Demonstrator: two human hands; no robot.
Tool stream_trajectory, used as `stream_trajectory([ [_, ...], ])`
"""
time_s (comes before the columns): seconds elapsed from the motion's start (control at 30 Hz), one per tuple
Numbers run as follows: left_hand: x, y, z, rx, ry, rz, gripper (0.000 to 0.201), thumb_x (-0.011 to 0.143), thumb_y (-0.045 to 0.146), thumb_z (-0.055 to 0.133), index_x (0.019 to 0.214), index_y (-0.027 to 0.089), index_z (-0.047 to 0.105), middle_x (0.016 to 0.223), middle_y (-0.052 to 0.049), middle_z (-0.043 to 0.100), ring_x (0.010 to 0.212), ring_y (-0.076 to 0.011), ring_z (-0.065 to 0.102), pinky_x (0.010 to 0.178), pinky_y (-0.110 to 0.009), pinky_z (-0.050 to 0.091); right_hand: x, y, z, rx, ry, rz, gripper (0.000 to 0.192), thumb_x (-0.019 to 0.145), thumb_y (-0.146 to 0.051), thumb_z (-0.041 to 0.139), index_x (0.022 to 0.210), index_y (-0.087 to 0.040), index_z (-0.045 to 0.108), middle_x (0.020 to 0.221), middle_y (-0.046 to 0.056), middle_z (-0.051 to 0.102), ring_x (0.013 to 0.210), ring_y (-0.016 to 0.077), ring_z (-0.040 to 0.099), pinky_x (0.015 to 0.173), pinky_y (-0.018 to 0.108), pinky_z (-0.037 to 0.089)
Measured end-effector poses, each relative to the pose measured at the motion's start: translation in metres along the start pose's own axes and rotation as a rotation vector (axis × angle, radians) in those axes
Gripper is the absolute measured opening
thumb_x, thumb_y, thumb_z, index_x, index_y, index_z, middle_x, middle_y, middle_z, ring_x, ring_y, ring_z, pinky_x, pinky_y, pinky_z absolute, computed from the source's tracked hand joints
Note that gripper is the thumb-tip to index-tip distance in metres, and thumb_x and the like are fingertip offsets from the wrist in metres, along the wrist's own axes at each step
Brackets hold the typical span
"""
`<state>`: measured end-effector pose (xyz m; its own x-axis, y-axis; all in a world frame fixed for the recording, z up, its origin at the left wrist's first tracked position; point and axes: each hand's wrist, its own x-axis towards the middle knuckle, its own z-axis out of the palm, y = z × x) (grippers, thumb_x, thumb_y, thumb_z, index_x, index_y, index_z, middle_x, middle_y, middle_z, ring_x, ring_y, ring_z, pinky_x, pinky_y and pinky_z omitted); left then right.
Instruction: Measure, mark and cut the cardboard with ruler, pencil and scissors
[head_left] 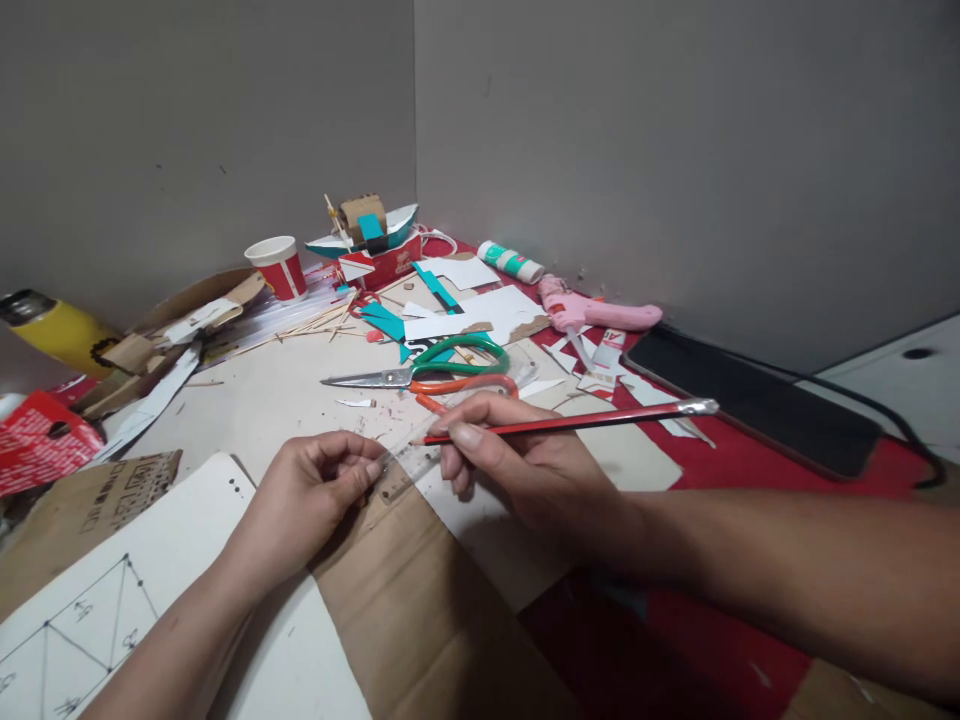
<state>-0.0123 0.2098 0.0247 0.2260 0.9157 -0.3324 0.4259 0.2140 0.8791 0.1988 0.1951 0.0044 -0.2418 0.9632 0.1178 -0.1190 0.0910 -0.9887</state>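
Note:
My right hand point(525, 455) is closed around a red and black pencil point(592, 421), its tip pointing left and its metal end to the right. My left hand point(322, 490) pinches the near end of a clear ruler point(409, 478); the fingertips partly hide the grip. The ruler slants away behind my right fingers, over a brown cardboard sheet point(420, 590). Just beyond both hands lie scissors point(375, 379) with green and orange handles, blades pointing left. A drawing sheet point(187, 520) with a pencilled truss-like figure lies under my left forearm.
A pink glue gun point(600, 312) and a dark phone-like slab point(750, 400) lie at the right. Behind the scissors are paper scraps point(517, 305), thin sticks point(315, 326), a paper cup point(277, 268) and a model boat point(364, 235). A yellow bottle point(64, 335) leans at the left.

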Motion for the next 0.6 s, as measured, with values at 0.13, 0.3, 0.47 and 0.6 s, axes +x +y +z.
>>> stream_trajectory([
  [0.13, 0.001, 0.001, -0.002, -0.041, -0.015, -0.040, 0.039, 0.071, 0.050, 0.074, 0.088, 0.014, 0.073, 0.058, 0.004, 0.053, 0.051, -0.0083, 0.036, 0.049, -0.021, 0.027, 0.000, 0.001, 0.000, 0.004, 0.006, -0.020, 0.029, 0.093, -0.046, 0.060, 0.090, -0.017, 0.060, 0.071, 0.000, 0.063, 0.059, 0.0099, 0.058, 0.058, 0.023, 0.051],
  [0.3, 0.003, -0.001, -0.008, -0.073, -0.060, -0.035, 0.045, 0.070, 0.053, 0.077, 0.092, 0.014, 0.074, 0.061, 0.002, 0.059, 0.054, -0.0090, 0.044, 0.053, -0.022, 0.033, 0.001, 0.001, -0.001, 0.004, 0.023, -0.054, 0.028, 0.095, -0.045, 0.058, 0.092, -0.017, 0.061, 0.070, 0.000, 0.063, 0.058, 0.0105, 0.058, 0.056, 0.024, 0.050],
  [0.47, 0.004, -0.002, -0.010, -0.144, -0.062, -0.028, 0.044, 0.067, 0.052, 0.082, 0.088, 0.014, 0.075, 0.061, 0.001, 0.063, 0.054, -0.0089, 0.048, 0.055, -0.022, 0.037, 0.001, -0.001, -0.002, 0.031, 0.031, -0.101, 0.031, 0.097, -0.046, 0.056, 0.098, -0.016, 0.064, 0.072, 0.001, 0.065, 0.059, 0.0116, 0.060, 0.055, 0.025, 0.050],
  [0.6, 0.002, -0.001, -0.011, -0.252, -0.027, -0.014, 0.045, 0.064, 0.050, 0.086, 0.088, 0.014, 0.075, 0.059, 0.000, 0.065, 0.052, -0.0085, 0.051, 0.054, -0.021, 0.039, -0.002, -0.005, -0.005, 0.076, 0.079, -0.119, 0.031, 0.100, -0.046, 0.052, 0.101, -0.018, 0.064, 0.070, 0.000, 0.066, 0.058, 0.0108, 0.062, 0.060, 0.024, 0.052],
])
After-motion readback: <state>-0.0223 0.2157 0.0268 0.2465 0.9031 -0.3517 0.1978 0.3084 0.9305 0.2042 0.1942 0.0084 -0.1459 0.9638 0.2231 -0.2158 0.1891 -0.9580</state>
